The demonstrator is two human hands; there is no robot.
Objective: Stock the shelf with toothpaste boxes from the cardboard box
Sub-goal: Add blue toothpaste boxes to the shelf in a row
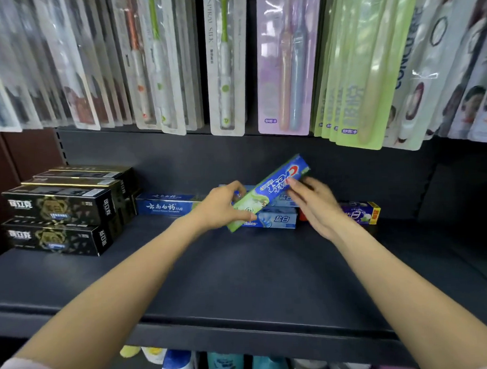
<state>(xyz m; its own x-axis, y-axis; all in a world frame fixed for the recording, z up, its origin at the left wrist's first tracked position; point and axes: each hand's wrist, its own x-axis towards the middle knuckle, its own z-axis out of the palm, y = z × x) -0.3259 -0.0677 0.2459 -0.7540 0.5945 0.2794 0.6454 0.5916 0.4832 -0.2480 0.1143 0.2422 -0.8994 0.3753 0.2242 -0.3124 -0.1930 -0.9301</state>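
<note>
Blue and green, the long Crest toothpaste box [267, 192] is held tilted above the dark grey shelf [240, 281], its right end raised toward the far wall. The left hand [223, 205] grips its lower green end with fingers and thumb curled round it; the right hand [317, 202] pinches the upper blue end with its fingertips. Just under it lie stacked pale blue toothpaste boxes [276, 220], with a darker blue box [165, 205] to their left and a purple box [360, 213] to their right. Black and gold boxes [63, 210] are stacked at the far left. Packaged toothbrushes [224, 63] hang above.
</note>
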